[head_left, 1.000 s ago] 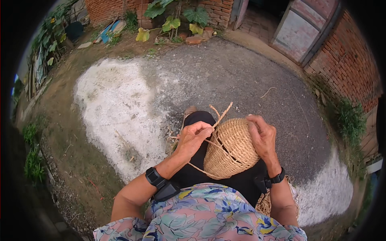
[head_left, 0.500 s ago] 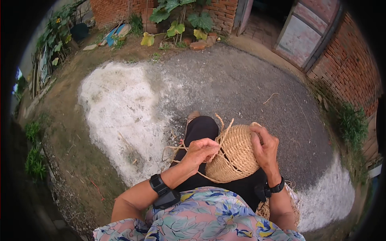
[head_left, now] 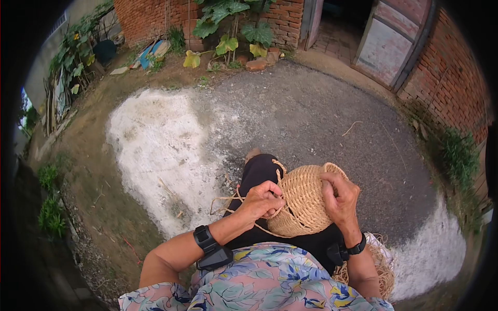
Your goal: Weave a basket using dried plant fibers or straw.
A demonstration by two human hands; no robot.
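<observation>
A tan woven straw basket (head_left: 300,199) lies tilted across my dark-trousered lap. At its left side my left hand (head_left: 263,201) is closed, thumb and fingers pinched on a thin straw cord; the exact grip is partly hidden. Loose straw cord ends (head_left: 224,205) stick out to the left of that hand, and another stands up at the basket's upper left. My right hand (head_left: 340,199) clasps the right edge of the basket, fingers curled over the rim (head_left: 336,168) and partly out of sight. Small dark gaps show between some of the woven rows.
By my right forearm sits a heap of loose straw strands (head_left: 385,267). Pale powdery ground (head_left: 161,155) spreads to the left, dark gravelly ground (head_left: 321,114) ahead. Beyond are a leafy plant (head_left: 228,31), a brick wall (head_left: 282,20) and an open metal door (head_left: 386,44).
My left hand has turned slightly, its fingers curling more at the basket's side. The basket has tipped a little, showing more of its rim by my right hand. The view has shifted slightly.
</observation>
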